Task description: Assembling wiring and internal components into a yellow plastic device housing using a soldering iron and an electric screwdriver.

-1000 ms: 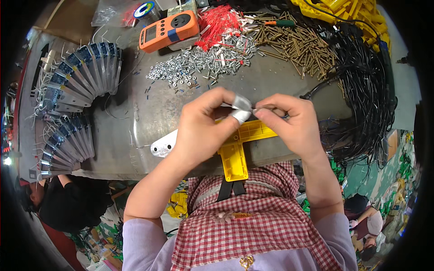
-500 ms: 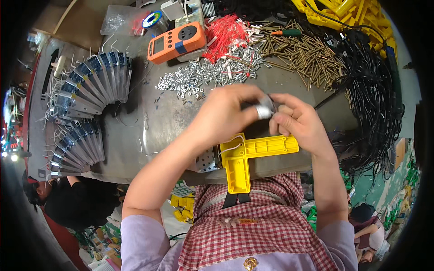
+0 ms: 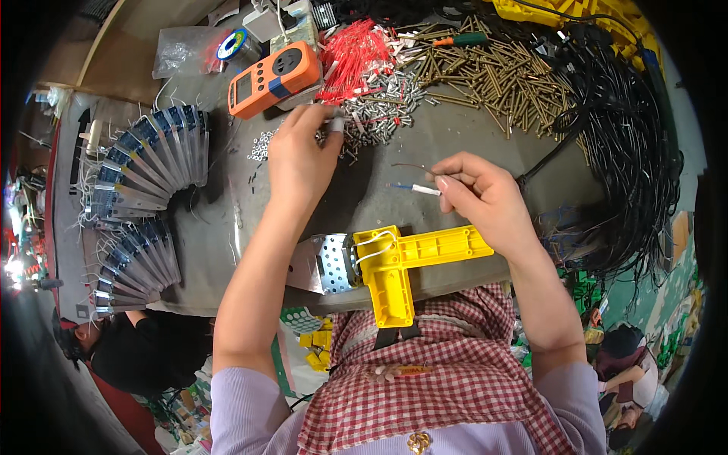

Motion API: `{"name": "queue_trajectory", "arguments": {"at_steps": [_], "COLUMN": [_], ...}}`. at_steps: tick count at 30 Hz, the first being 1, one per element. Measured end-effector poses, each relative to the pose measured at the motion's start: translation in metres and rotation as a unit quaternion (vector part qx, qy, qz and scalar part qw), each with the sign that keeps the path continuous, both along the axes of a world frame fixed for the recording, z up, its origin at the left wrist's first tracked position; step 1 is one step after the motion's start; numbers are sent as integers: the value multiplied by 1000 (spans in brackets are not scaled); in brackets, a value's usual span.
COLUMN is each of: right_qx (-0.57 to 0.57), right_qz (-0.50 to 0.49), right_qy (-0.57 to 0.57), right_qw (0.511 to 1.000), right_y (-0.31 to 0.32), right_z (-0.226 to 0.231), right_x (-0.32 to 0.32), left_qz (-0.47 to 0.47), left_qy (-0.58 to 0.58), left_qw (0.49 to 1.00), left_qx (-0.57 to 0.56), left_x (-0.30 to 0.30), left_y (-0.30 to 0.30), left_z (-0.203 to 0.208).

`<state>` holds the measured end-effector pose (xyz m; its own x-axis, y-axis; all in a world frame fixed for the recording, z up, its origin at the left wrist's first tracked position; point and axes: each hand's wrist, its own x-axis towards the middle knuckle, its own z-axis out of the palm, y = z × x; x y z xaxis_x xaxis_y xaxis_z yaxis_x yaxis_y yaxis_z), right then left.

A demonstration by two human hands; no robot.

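Note:
My right hand point(image 3: 485, 197) pinches the end of a black power cord, which runs back toward the right. From its fingertips stick out a thin brown wire point(image 3: 413, 165) and a blue wire with a white sleeve point(image 3: 426, 189). Over the near edge of the pile of small silver screws point(image 3: 387, 114), my left hand point(image 3: 303, 148) has thumb and fingers together, the thumb wrapped in white tape. What they hold, if anything, cannot be made out. Below both hands lies an open yellow plastic housing half point(image 3: 390, 296), white wires in it, joined to a perforated metal piece point(image 3: 334, 262).
Fanned metal-and-clear strips point(image 3: 155, 148) stand at left. An orange meter point(image 3: 273, 80), a solder spool point(image 3: 233, 47) and red-and-white pieces point(image 3: 353, 61) sit behind. Brass-coloured rods point(image 3: 500, 76) and black cords point(image 3: 626, 152) fill the far right. Other people sit below the bench.
My hands, together over the housing before, have parted. The left has moved left and away to the screw pile; the right stays nearby, the brown and blue wires now showing.

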<state>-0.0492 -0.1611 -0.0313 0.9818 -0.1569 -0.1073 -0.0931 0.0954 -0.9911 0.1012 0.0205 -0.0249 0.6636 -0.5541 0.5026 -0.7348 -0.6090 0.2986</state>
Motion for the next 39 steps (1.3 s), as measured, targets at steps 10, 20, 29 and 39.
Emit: {"name": "queue_trajectory", "arguments": {"at_steps": [10, 20, 29, 39], "right_qx": [-245, -326, -166, -216], "right_qz": [-103, -134, 7, 56], "right_qy": [-53, -85, -74, -58], "right_qw": [962, 932, 983, 973], "right_y": [19, 28, 11, -3], "right_z": [35, 38, 39, 34], "right_x": [-15, -19, -14, -13], "left_qz": [-93, -102, -131, -128], "left_qy": [580, 539, 437, 263], "left_qw": [731, 755, 860, 953], "left_qx": [-347, -359, -229, -80], "left_x": [-65, -81, -78, -87], "left_y": [6, 1, 2, 1], "left_z": [27, 34, 32, 42]}}
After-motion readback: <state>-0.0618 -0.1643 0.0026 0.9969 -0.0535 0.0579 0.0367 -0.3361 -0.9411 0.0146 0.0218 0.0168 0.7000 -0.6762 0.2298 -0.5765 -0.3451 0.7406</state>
